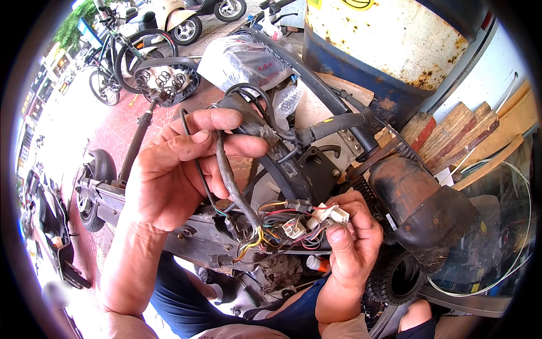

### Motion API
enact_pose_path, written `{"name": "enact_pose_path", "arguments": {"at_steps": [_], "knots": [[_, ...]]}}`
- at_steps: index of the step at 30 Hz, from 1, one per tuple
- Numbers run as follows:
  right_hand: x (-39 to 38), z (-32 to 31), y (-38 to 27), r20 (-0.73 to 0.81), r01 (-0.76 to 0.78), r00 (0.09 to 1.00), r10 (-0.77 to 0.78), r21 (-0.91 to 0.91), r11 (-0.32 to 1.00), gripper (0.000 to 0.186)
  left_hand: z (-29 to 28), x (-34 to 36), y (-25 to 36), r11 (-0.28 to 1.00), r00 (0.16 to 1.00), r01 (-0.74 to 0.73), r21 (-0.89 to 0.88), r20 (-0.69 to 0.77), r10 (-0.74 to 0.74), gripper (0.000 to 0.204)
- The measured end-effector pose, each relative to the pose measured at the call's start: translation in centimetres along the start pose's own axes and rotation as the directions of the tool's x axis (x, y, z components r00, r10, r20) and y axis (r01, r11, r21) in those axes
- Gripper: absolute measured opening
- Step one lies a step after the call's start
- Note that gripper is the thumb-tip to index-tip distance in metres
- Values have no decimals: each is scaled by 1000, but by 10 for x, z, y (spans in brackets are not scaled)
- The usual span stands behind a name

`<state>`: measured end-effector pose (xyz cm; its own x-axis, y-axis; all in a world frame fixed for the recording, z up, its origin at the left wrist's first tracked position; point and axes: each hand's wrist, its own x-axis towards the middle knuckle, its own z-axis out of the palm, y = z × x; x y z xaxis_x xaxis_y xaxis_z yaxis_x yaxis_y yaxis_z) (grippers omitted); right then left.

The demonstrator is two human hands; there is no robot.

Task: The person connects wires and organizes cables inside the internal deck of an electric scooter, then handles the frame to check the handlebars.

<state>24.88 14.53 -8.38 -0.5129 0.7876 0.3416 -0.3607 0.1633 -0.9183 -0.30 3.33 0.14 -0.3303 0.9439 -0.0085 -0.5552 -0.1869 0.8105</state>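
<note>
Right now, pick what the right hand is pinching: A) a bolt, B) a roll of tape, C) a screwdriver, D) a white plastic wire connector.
D: the right hand pinches a white plastic connector at the end of the coloured wires, between thumb and fingers.

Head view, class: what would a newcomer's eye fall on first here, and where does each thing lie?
At the centre, the left hand has its grip shut on a black sheathed cable bundle, which fans into coloured wires below. Just right of it, the right hand pinches a small white plastic connector. Behind, at top right, stands a big rusty white and blue metal drum.
</note>
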Motion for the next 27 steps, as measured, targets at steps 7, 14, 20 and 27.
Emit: {"name": "enact_pose_path", "arguments": {"at_steps": [7,14,20,27], "knots": [[0,0,1,-4,0,1000,0,11,1000,38,-1,1,0,1000,1000,0,0,4,0,40],[0,1,1,-5,-5,1000,6,23,1000,37,1,0,0,1000,1000,0,3,-1,0,38],[0,0,1,-3,0,1000,0,8,1000,36,0,1,0,1000,1000,1,5,0,-1,39],[0,0,1,-5,1,1000,-1,6,1000,36,0,1,0,1000,1000,4,-1,2,-4,39]]}}
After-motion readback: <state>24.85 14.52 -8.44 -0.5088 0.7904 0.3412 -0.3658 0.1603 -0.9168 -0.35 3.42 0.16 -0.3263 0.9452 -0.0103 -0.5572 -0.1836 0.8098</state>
